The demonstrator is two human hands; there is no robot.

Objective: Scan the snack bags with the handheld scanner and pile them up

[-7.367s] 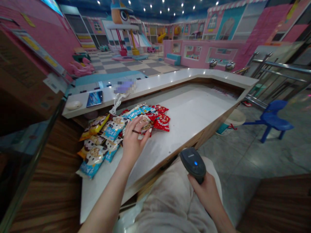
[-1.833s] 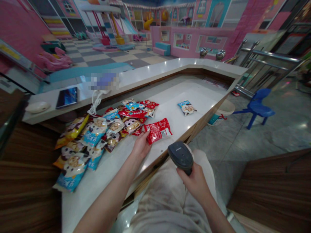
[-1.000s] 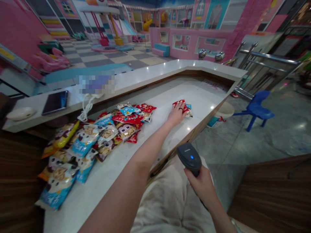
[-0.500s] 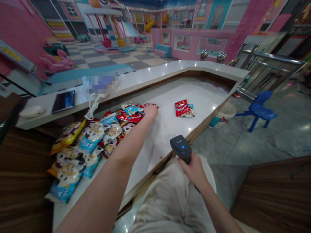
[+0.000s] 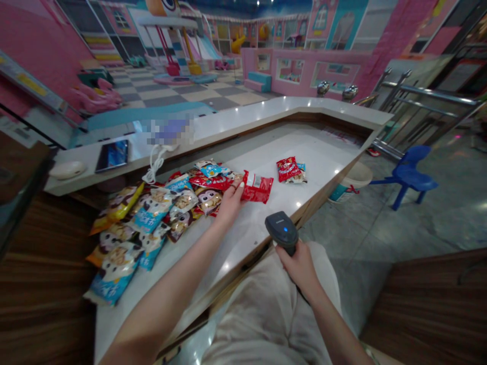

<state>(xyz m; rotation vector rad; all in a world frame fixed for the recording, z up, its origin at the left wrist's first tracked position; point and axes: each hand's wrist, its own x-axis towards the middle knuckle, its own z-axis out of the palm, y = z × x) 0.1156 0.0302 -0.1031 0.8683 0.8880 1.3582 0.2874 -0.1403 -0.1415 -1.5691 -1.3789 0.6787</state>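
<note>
My left hand grips a red snack packet by one end, above the white counter. The packet's back faces up and shows a white label that looks like a barcode. In my right hand is a dark barcode scanner with a blue light on top, held over my lap. A heap of snack packets in blue, red, brown and yellow lies left of my left hand. Farther right on the counter, a red packet partly covers a blue and white packet.
On the raised ledge lie a phone, a white rounded object and a white cable. A white bucket and a blue chair stand on the floor to the right. Metal railings rise behind them.
My left hand has drawn a red packet from the heap's edge and turned its labelled back upward. The scanner stays almost where it was in my right hand. The view has shifted slightly.
</note>
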